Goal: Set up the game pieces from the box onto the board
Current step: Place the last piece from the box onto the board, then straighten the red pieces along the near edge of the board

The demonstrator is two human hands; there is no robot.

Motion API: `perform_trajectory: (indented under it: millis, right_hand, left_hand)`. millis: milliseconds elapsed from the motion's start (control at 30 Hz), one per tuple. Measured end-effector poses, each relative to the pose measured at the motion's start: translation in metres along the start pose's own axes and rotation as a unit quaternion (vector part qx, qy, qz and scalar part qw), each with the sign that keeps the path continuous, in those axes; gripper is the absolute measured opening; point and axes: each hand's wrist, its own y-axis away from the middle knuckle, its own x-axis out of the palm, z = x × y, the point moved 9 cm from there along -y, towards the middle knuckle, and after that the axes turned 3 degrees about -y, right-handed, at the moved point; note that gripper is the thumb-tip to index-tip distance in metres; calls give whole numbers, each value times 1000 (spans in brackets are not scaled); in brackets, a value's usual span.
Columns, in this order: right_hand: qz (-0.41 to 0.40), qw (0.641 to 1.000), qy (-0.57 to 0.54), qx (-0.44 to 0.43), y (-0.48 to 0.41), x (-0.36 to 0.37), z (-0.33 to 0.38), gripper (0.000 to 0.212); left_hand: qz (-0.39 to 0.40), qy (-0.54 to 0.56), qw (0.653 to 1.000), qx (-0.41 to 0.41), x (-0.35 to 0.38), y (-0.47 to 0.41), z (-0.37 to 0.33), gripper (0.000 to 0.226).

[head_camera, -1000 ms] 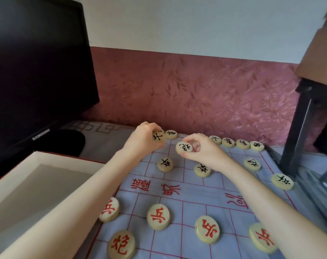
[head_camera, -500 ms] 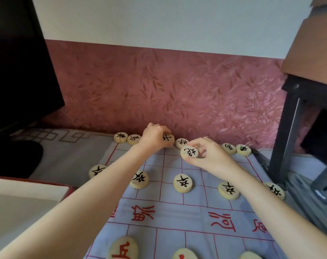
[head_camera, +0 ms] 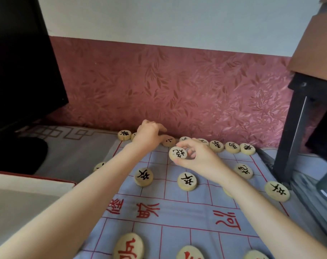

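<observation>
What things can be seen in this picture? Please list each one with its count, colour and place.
board: one, pale blue cloth with red lines, in the middle.
black-lettered pieces: about fourteen, cream, lying on the far half of the board, some partly hidden.
red-lettered pieces: three, cream, at the near edge, cut off by the frame.
box: one, white with a red edge, at the left.
monitor: one, black, far left.
dark stand: one, black, at the right.
wall: white above, pink leaf pattern below.
left hand: touches a piece in the far row.
right hand: pinches the held piece, black-lettered, above the board.
</observation>
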Motion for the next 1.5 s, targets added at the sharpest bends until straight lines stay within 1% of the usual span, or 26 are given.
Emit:
perform_trajectory:
  millis: [100, 167, 233, 300, 367, 433, 567, 733, 833, 1000, 1167, 1267, 1367, 1500]
  right_hand:
    - [18, 1000, -15, -2, -14, 23, 11, 37]
    - [30, 1000, -9, -5, -23, 41, 21, 42]
    - [45, 999, 15, -9, -31, 59, 31, 44]
    - [62, 998, 23, 0, -38, 76, 37, 42]
    - [80, 996, 31, 8, -43, 93, 40, 42]
    - [88, 995, 48, 20, -48, 104, 39, 50]
    - [94, 992, 78, 27, -51, 116, 38, 54]
    - [123, 982, 142, 0, -46, 121, 47, 61]
    - [114, 985, 129, -5, -40, 118, 55, 68]
    - [90, 992, 82, -24, -20, 100, 79, 49]
    - [99, 992, 58, -45, 16, 93, 108, 36]
    - [113, 990, 63, -53, 44, 96, 125, 33]
    - [124, 988, 61, -61, 73, 103, 142, 31]
    - [124, 989, 52, -59, 106, 111, 159, 31]
  left_hand:
    - [-17, 68, 997, -20, -28, 16, 22, 30]
    - [-24, 100, 994, -42, -44, 31, 41, 27]
    - [-34, 89, 994, -51, -56, 47, 56, 24]
    - [-39, 73, 995, -55, -64, 61, 69, 22]
    - [-31, 84, 994, -59, -69, 73, 77, 21]
    - [-31, 82, 994, -58, -75, 83, 82, 21]
    - [-24, 85, 993, -75, -80, 95, 93, 21]
    - [-15, 99, 991, -87, -81, 107, 100, 24]
    - [-13, 99, 992, -82, -86, 114, 100, 23]
    - [-21, 110, 991, -71, -106, 132, 95, 21]
    - [-16, 123, 991, -54, -119, 165, 81, 21]
    - [-33, 123, 991, -51, -129, 195, 71, 20]
    - [-52, 145, 987, -46, -135, 230, 65, 20]
    - [-57, 135, 988, -55, -137, 271, 63, 20]
